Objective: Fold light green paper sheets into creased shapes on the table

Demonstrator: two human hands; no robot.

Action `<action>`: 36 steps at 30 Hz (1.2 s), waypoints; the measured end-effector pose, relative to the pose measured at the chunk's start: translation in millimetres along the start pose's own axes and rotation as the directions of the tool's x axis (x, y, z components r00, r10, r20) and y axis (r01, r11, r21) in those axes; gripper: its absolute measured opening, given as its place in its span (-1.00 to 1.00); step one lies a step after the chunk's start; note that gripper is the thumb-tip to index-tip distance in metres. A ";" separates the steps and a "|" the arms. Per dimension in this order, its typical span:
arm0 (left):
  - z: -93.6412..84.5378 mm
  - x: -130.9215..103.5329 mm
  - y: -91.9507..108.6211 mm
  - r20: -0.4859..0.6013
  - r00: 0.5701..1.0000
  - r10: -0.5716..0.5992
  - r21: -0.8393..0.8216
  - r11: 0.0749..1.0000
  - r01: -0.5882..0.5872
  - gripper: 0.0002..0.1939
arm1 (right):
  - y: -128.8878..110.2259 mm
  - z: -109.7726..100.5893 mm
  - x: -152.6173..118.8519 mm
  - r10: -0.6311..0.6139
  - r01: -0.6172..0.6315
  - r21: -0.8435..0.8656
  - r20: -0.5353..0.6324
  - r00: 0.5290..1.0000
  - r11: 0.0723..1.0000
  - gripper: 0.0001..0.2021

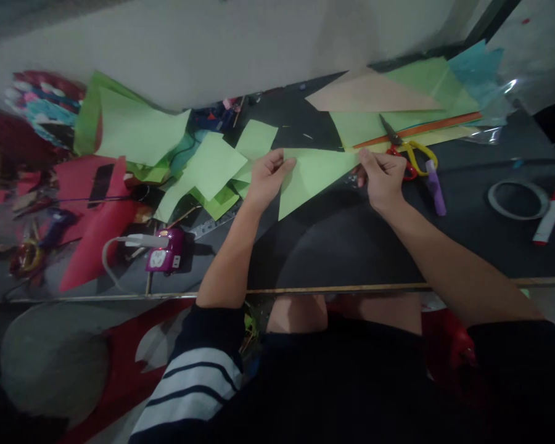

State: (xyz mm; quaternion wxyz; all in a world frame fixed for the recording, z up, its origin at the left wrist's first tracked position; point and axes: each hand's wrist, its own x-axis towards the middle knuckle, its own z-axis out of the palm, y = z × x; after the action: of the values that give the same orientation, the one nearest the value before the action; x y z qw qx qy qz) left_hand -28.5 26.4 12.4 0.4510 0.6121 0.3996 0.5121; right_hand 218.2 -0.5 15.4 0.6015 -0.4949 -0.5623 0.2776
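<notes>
While the left hand (272,177) pinches one corner of a green paper triangle (309,176), the right hand (385,176) pinches another, holding it between them above the dark table (333,259). Scissors (400,142) with red and yellow handles lie just beyond the right hand.

Room between forearms (234,253) over black tabletop (333,253) — held green sheet (312,176) bars far side; scissors (393,135) right, loose papers (217,163) left.

One head-worn camera looks forward and down from close above the black tabletop (333,259) toward the pale wall (240,55).
</notes>
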 end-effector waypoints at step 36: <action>10.6 -1.7 5.0 0.064 0.990 -0.123 -0.129 0.983 0.131 -0.89 | 17.8 0.9 3.8 0.167 -0.193 0.236 0.124 0.978 0.953 -0.66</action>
State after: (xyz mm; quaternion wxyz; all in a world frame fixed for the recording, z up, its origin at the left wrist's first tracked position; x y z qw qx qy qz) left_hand -18.1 21.9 16.0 0.5336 0.5681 0.3900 0.4904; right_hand 222.1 9.4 0.7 0.6009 -0.4507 -0.5060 0.4239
